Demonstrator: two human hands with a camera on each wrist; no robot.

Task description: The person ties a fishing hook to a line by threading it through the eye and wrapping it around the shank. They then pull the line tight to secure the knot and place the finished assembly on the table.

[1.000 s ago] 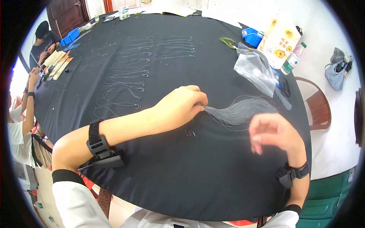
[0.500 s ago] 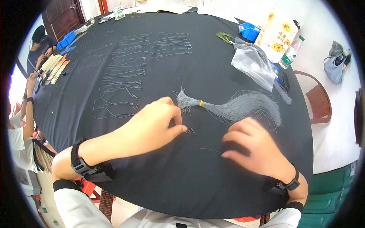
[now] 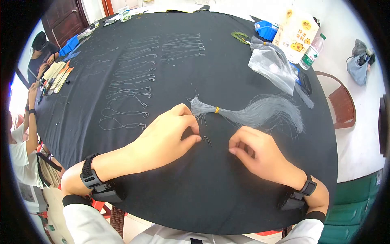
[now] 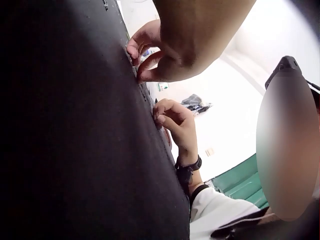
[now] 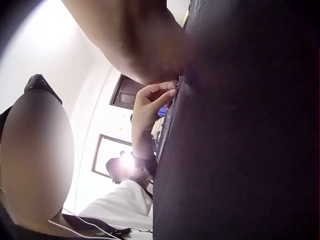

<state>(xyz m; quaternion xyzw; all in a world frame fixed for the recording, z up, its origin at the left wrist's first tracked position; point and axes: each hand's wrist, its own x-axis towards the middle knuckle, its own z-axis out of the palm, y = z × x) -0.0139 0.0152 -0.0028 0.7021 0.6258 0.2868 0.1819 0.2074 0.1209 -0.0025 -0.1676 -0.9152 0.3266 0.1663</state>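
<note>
A small group of fish hooks (image 3: 207,140) lies on the black cloth between my hands. My left hand (image 3: 168,132) rests just left of them, its thumb and forefinger bent toward each other with a gap between. To the right, my right hand (image 3: 258,150) brings thumb and forefinger together in a pinch. The thin strand of line seen at these fingertips a moment ago is too fine to make out now. Beyond both hands lies a bundle of grey line (image 3: 264,113), bound by a yellow band (image 3: 217,110).
Rows of looped lines with hooks (image 3: 130,91) lie at the back left. At the back right are a clear plastic bag (image 3: 272,67), a water bottle (image 3: 313,52), a tissue pack (image 3: 296,36) and a blue bin (image 3: 266,30). Other people sit at the left edge.
My left hand let go of the bundle and moved left and nearer, beside the hooks. My right hand moved left from the bundle's loose end, its fingertips closing together.
</note>
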